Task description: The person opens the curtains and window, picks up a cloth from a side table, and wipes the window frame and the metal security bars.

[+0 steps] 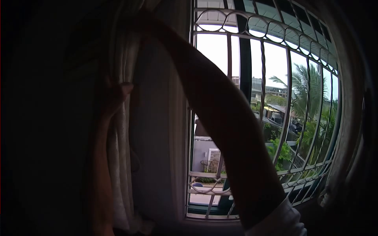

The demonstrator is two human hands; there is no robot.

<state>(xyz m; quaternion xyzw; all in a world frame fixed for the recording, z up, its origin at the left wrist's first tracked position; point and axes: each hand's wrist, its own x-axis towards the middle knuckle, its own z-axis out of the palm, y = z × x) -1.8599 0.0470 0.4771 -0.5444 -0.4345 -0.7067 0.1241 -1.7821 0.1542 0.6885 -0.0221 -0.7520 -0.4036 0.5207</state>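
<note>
A pale curtain (122,153) hangs gathered in a narrow bundle left of the window. My left hand (118,92) is closed around it at mid-height, the thumb lying across its front edge. Higher up, my right hand (138,23) reaches across to the upper part of the same curtain, its arm crossing in front of the window. Deep shadow hides the fingers of that hand, so I cannot tell how they meet the cloth.
The window (246,59) has a metal grille (289,78) with twisted bars and rings. Another curtain (348,118) hangs at its right side. Outside stand palm trees (307,88), buildings and a fence. Grey wall (151,129) shows between the gathered curtain and the window frame.
</note>
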